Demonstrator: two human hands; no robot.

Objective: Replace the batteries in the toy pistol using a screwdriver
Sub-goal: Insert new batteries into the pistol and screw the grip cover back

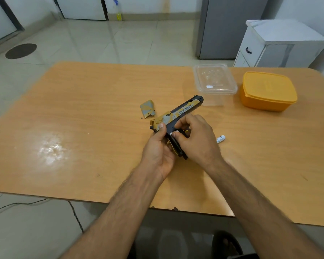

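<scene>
Here the toy pistol [178, 116] sits above the middle of the wooden worktop [82, 128], held in both hands with its barrel pointing away to the right. The left hand [158, 152] wraps its fingers round the rear and grip, thumb on the yellow back end. The right hand [195, 139] curls its fingers onto the grip area. The removed cover [147, 110] and 1 tiny screw [141, 117] lie just left; 1 battery [220, 139] lies right.
</scene>
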